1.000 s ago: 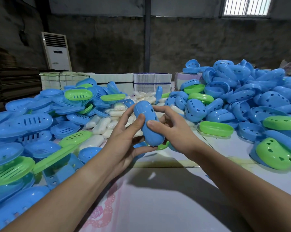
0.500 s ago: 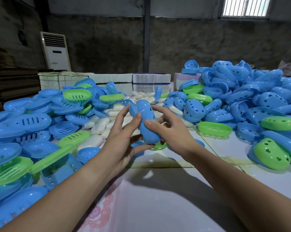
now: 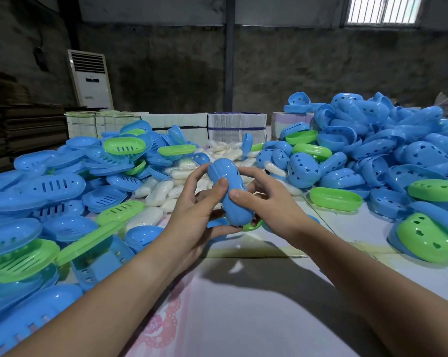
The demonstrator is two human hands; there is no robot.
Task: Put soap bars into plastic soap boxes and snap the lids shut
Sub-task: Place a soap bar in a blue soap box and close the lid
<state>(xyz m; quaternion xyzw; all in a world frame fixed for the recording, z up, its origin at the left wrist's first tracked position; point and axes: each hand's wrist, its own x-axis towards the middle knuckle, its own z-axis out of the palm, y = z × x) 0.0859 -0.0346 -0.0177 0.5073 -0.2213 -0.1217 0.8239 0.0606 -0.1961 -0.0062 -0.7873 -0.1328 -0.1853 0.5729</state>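
Blue soap box [image 3: 230, 191], head view: held above the table [image 3: 243, 305] at centre, standing on end and tilted slightly. Left hand [image 3: 197, 210] grips it from the left, thumb pressed on its front face. Right hand [image 3: 266, 202] grips it from the right, thumb on the front. White soap bars [image 3: 163, 189] lie behind, between piles of blue and green box halves [image 3: 372, 155].

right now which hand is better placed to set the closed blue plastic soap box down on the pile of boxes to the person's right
Right, probably. Both hands grip the closed blue plastic soap box, but the right hand is on the side nearest the heaped blue and green box pile. The left hand would have to cross over.
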